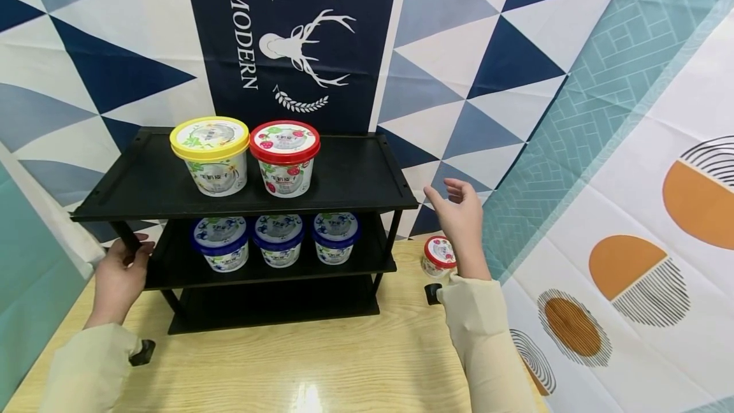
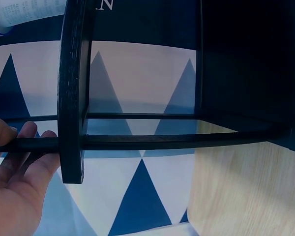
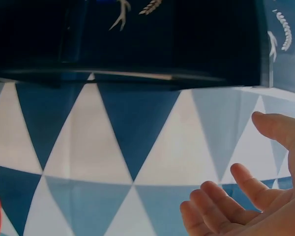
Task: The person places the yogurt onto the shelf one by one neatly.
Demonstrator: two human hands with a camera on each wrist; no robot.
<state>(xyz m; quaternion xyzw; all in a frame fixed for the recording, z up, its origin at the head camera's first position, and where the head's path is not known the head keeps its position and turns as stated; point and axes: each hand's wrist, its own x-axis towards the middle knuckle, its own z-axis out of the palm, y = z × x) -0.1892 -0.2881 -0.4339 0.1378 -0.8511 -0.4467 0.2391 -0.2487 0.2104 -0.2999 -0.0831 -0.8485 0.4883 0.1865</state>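
A black three-tier shelf rack stands on the table against the wall. My left hand grips its left front post between the top and middle shelves, thumb on one side and fingers on the other. To the right of the rack, my right hand is raised with thumb and fingers spread, holding nothing. On the top shelf a yellow-lidded tub sits beside a red-lidded tub. Blue-lidded tubs, three in a row, stand on the middle shelf, the centre tub among them.
Another red-lidded tub stands on the wooden table, partly behind my right wrist. Patterned cloth covers the back wall, and a printed cloth hangs at the right. The rack's bottom shelf lies low over the table.
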